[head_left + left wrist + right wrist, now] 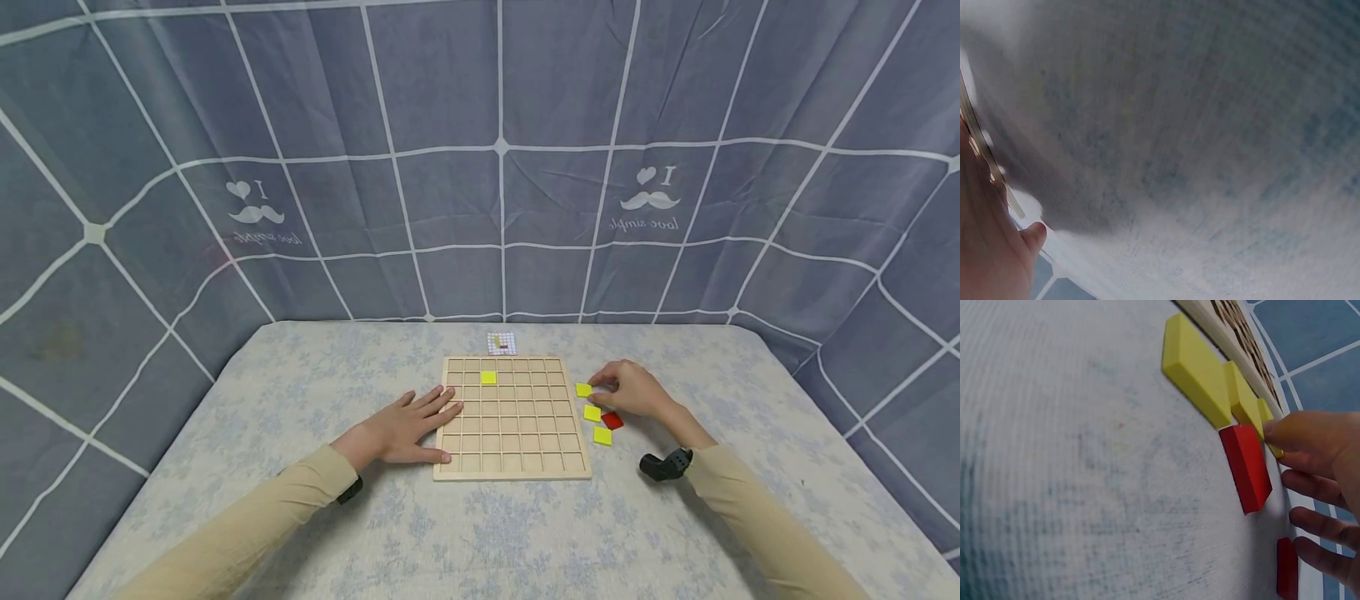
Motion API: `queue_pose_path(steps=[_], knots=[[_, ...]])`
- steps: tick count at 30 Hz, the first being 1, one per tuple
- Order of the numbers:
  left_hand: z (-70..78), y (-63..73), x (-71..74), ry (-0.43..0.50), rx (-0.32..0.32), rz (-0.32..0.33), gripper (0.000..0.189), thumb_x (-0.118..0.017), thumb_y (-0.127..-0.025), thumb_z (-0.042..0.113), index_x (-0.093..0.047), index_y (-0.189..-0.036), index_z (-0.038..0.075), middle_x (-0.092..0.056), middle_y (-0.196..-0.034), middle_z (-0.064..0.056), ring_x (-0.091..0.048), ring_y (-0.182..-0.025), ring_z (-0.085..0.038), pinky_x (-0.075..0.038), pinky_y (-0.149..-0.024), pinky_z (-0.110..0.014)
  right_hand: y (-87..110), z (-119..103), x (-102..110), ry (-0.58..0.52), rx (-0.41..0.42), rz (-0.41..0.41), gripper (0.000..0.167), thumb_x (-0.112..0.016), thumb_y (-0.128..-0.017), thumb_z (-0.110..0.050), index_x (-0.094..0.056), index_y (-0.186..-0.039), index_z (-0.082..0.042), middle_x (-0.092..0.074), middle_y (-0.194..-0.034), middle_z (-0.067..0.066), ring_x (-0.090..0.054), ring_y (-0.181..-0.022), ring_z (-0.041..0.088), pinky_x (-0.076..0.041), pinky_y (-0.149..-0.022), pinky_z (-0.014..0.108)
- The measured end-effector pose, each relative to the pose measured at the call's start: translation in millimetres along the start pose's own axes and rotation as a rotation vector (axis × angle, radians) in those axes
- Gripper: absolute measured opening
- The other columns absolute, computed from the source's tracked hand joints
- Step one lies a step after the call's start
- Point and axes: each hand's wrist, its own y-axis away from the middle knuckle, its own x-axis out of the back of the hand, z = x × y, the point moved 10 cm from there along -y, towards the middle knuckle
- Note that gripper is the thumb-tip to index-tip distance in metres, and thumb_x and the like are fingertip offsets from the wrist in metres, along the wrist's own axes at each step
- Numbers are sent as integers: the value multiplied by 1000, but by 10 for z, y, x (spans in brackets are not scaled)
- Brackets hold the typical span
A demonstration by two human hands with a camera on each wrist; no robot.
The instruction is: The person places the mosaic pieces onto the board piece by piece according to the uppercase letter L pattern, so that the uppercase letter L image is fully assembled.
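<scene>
A wooden grid board [512, 476] lies flat on the table with one yellow square tile [488, 377] in a cell of its upper part. My left hand [405, 429] rests with spread fingers on the board's left edge. Beyond the board's right edge, my right hand [633, 390] pinches the farthest yellow tile [583, 389] between thumb and forefinger. Nearer to me lie two more yellow tiles, a middle one [592, 412] and a front one [602, 436], beside a red tile [612, 420]. Under the right fingers, the right wrist view shows another red tile [1287, 569].
A small printed grid card [501, 343] with a coloured pattern lies just behind the board. The table [465, 542] has a pale floral cloth. A grey-blue checked curtain [450, 200] hangs behind and at both sides.
</scene>
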Motion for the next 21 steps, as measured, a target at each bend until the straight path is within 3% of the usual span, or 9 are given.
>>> queue_pose_path(steps=[12,21], knots=[[15,5,17,-5,-15,4,83,-40,-91,69,-14,-156,25,-5,-164,-4,-6,-151,-25,-14,-119,-56,-21,-9,79,9,-14,66,25,-78,-79,-28,-76,-96,-10,-72,-94,5,-61,-81,17,-52,-72,35],[20,4,21,-14,-15,0,83,-40,-92,69,-13,-156,25,-5,-164,-4,-5,-151,-25,-14,-119,-55,-145,-253,111,7,11,111,23,-76,-81,-26,-76,-97,-10,-72,-96,5,-61,-90,23,-52,-74,39]])
